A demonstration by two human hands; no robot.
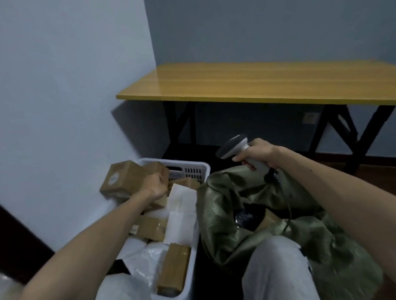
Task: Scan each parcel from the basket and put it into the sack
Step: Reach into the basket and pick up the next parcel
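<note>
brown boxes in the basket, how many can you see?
6. Box on the far-left rim; box gripped by left hand; box by far wall; box under wrist; box in the middle; box near end. More may be buried.

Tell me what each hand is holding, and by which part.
The right hand grips the scanner by its handle. The left hand grips a brown cardboard parcel by one end, above the basket.

Plain bare room, makeshift parcel-sorting corner. Blue-grey walls (56, 78) meet far left; folding table (258, 81), wooden top, black legs, far right. Near left: white basket (193, 167) heaped with cardboard parcels (173, 270). Near right: green sack (221, 223), handheld scanner (234, 147).
</note>
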